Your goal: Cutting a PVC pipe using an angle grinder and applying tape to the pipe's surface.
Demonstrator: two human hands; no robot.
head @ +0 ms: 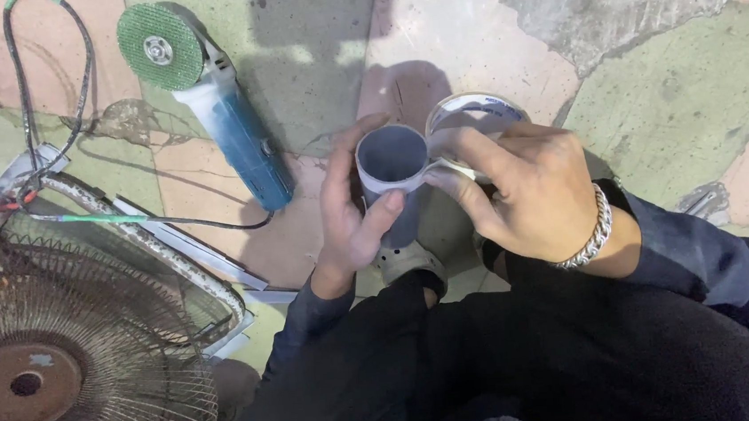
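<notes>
Taping a pipe.
Left hand [350,211] gripping grey pipe [391,166]; right hand [524,190] pinching tape roll [472,115] against it; grinder [214,98] on floor [651,100] nearby.

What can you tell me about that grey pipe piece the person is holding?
The grey pipe piece is a short, hollow tube that looks like plastic, its open round end facing the camera and showing a dark, bare inside. The left hand wraps around its side, thumb across the front. A strip of white tape runs around its upper rim, drawn from the tape roll that the right hand holds just beside it. The pipe is held above the patchy floor, in front of the person's knees. Its lower end is hidden.
</notes>
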